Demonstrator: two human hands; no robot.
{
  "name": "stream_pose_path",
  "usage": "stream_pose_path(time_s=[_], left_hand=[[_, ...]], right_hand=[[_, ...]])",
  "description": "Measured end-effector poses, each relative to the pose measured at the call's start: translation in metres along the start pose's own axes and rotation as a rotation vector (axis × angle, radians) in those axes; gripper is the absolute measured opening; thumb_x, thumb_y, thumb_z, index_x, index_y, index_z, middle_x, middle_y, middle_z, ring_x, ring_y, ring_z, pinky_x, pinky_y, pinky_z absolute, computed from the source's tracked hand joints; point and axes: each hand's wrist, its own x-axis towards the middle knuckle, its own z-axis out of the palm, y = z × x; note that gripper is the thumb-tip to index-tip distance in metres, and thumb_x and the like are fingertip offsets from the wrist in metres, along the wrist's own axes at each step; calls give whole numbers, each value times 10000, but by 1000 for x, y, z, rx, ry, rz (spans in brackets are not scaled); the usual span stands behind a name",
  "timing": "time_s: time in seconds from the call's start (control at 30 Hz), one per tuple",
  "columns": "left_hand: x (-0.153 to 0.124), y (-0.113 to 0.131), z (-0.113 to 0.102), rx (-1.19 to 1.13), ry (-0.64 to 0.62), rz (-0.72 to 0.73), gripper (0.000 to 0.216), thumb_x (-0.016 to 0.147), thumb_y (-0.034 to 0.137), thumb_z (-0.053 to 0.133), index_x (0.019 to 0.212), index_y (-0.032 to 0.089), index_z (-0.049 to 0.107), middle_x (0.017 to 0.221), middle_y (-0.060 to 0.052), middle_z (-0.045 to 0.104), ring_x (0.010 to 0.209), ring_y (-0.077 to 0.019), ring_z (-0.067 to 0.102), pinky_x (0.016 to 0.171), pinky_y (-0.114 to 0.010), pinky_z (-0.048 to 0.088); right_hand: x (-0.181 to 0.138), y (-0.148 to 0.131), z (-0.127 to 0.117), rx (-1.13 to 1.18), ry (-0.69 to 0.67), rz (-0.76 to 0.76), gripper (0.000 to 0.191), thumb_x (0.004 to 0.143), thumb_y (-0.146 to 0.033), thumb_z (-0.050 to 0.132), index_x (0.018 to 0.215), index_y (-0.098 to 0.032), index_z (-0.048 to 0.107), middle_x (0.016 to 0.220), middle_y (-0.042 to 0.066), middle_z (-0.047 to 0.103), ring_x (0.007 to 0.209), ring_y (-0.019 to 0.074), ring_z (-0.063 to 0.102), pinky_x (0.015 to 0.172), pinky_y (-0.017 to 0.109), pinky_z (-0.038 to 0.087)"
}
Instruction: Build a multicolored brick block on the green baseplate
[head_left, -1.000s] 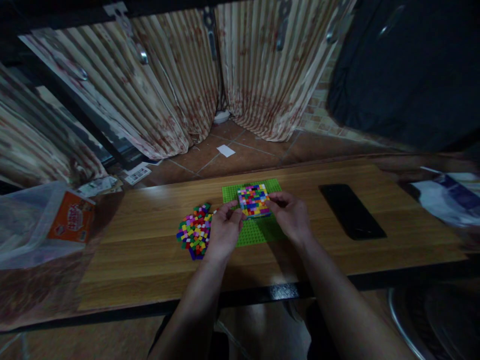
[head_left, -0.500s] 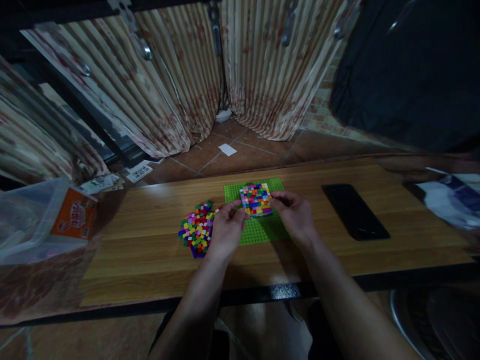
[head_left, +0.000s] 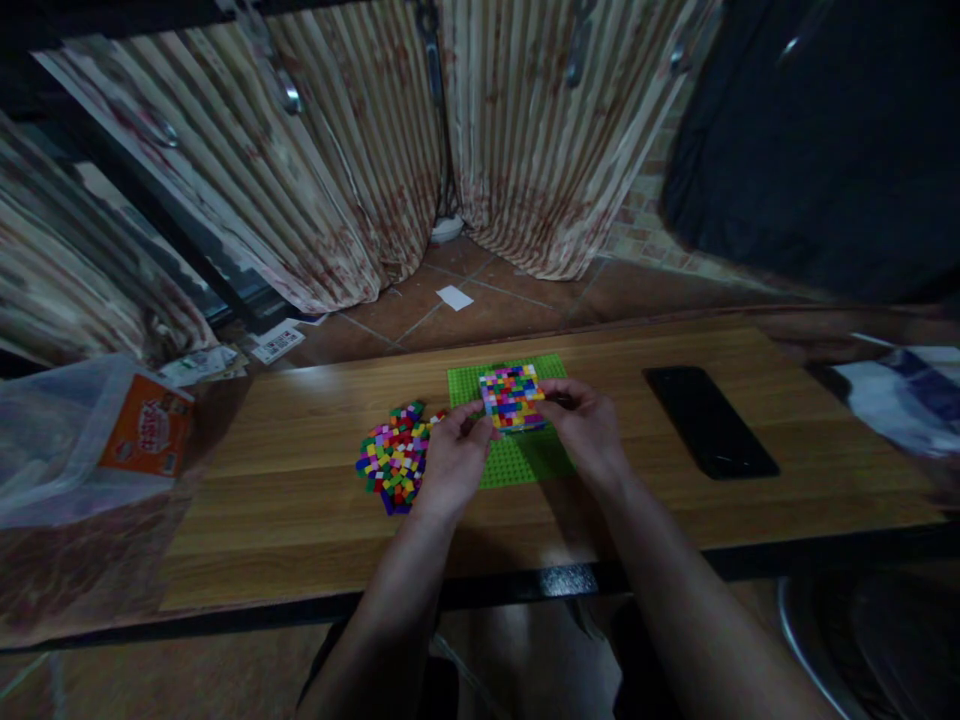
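And here you are with the brick block [head_left: 512, 398] over the green baseplate [head_left: 517, 465], its top face packed with mixed colours, no gap that shows at this size! That much looks done; whether the block is pressed onto the plate or held just above it, I can't tell. Plenty of loose bricks [head_left: 392, 455] lie unused on the wooden table [head_left: 300, 520], heaped just beside your left hand [head_left: 456, 450]. The block sits right between your hands: your left has thumb and fingers curled around its left edge near the close corner, your right hand [head_left: 589, 425] pinches the right edge, both gripping it.
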Motion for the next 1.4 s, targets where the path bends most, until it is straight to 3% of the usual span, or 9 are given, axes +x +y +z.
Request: stream_pose_path(time_s=[0.63,0.77,0.9,1.03,1.1,1.27,1.4], left_hand=[[-2,-3,2,6,21,16,308,771,199,627,1062,115,685,650,0,639,482,-60,411,454,-179,294],[-4,3,1,-127,17,-9,319,769,190,625,1074,105,668,626,11,619,455,-47,388,451,-177,274],[-4,10,-1,-290,15,-24,373,753,184,647,1118,104,646,610,20,607,430,-32,352,444,-175,243],[-5,13,-2,-325,-30,-7,394,737,206,690,1115,104,656,640,-1,629,435,-32,356,441,-183,231],[-6,13,-1,-318,-62,18,380,742,204,686,1109,106,662,629,10,608,435,-34,354,438,-188,225],[-7,12,1,-272,-126,60,359,771,195,657,1121,116,658,507,88,398,423,-40,299,433,-189,196],[-6,9,0,-202,-143,106,384,796,210,643,1172,128,638,551,75,446,441,-41,307,438,-186,216]], right_hand=[[0,5,5,120,10,66,268,590,-293,719,834,-183,722,781,21,737,703,180,662,706,340,537],[-2,8,3,66,34,-21,258,633,-321,718,851,-182,725,836,43,741,743,192,660,739,359,527],[-11,1,0,-145,128,-274,199,773,-339,657,888,-200,739,890,56,708,729,180,623,711,351,509],[-23,-11,4,-148,2,-510,150,858,-279,605,926,-230,730,920,46,681,833,177,639,726,323,515],[-28,-14,8,-145,-93,-548,144,868,-250,604,946,-241,725,974,49,675,911,181,647,783,335,525],[-32,-15,14,-205,-260,-604,171,889,-228,592,1004,-263,713,1064,50,660,1044,193,634,928,389,509],[-30,-14,11,-230,-309,-607,154,915,-246,566,967,-261,710,1047,45,662,1040,192,631,947,399,499]])
